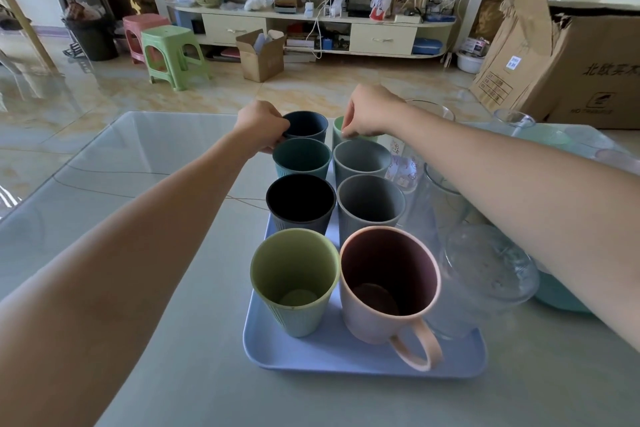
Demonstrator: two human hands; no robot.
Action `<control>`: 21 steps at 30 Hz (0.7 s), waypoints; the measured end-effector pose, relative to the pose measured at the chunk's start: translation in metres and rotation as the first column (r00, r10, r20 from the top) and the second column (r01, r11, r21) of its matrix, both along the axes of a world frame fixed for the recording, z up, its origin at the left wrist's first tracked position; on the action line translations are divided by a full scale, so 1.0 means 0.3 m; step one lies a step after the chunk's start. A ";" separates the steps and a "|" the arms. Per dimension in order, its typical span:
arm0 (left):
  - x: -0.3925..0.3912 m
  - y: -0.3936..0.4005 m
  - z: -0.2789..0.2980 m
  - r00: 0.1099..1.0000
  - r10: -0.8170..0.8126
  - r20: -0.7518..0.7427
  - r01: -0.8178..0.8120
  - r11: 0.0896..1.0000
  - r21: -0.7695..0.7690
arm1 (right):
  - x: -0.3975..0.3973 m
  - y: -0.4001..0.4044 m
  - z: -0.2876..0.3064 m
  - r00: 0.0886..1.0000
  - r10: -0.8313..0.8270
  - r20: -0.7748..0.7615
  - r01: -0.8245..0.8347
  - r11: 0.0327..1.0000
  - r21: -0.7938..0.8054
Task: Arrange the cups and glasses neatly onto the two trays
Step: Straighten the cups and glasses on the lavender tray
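Reaching to the far end of the blue tray [332, 354], the left hand [262, 125] has its fingers [277, 141] curled closed on the rim of the dark blue cup [309, 125], and the right hand [370, 112] pinches the rim of the pale green cup [338, 125] between closed fingers. Nearer than the fingers, six more cups stand upright on the tray in two rows, ending with a pink mug [388, 284]. Clear glasses [485, 270] stand on the counter [138, 184], just right of the tray.
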State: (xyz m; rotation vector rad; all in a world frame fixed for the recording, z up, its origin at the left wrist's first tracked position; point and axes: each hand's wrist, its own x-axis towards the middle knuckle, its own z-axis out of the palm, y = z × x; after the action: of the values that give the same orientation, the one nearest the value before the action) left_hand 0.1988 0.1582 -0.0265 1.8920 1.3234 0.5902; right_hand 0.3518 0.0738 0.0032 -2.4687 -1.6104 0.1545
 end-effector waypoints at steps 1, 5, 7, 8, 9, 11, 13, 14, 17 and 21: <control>-0.003 -0.002 0.000 1.000 0.001 0.015 -0.001 1.000 -0.009 | -0.004 0.000 -0.005 1.000 -0.002 0.006 0.002 1.000 0.014; -0.007 -0.008 -0.001 0.999 0.009 0.041 -0.007 0.999 -0.041 | -0.019 -0.004 -0.015 1.000 -0.016 0.010 0.015 0.999 0.032; -0.007 -0.011 -0.002 0.998 0.005 0.055 -0.002 0.999 -0.054 | -0.020 -0.007 -0.011 1.000 -0.009 0.000 0.009 1.000 0.026; -0.006 -0.014 -0.001 0.998 0.002 0.060 0.002 0.998 -0.060 | -0.020 -0.008 -0.009 1.000 -0.010 -0.002 0.010 1.000 0.025; -0.005 -0.018 -0.001 0.998 0.000 0.064 0.004 0.998 -0.064 | -0.019 -0.008 -0.009 1.000 -0.012 -0.003 0.012 0.999 0.029; -0.002 -0.022 -0.002 0.998 0.001 0.070 0.003 0.998 -0.064 | -0.018 -0.007 -0.012 1.000 -0.016 -0.012 0.017 0.999 0.043; 0.001 -0.023 -0.002 0.997 0.001 0.073 0.004 0.998 -0.067 | -0.016 -0.005 -0.017 1.000 -0.017 -0.022 0.018 0.999 0.051; 0.002 -0.023 -0.001 0.997 0.000 0.076 0.006 0.997 -0.074 | -0.016 -0.006 -0.019 1.000 -0.016 -0.025 0.017 0.998 0.052; 0.003 -0.022 0.001 0.997 -0.015 0.075 0.021 0.997 -0.081 | -0.017 -0.008 -0.021 0.999 -0.011 -0.032 0.013 0.998 0.066; 0.005 -0.018 -0.002 0.996 -0.019 0.085 0.026 0.996 -0.086 | -0.017 -0.018 -0.019 0.999 -0.012 -0.042 0.015 0.997 0.077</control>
State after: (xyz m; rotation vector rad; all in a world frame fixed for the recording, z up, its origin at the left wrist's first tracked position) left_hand 0.2002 0.1526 -0.0271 1.7904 1.2528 0.5848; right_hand 0.3466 0.0685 -0.0025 -2.4022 -1.5534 0.1378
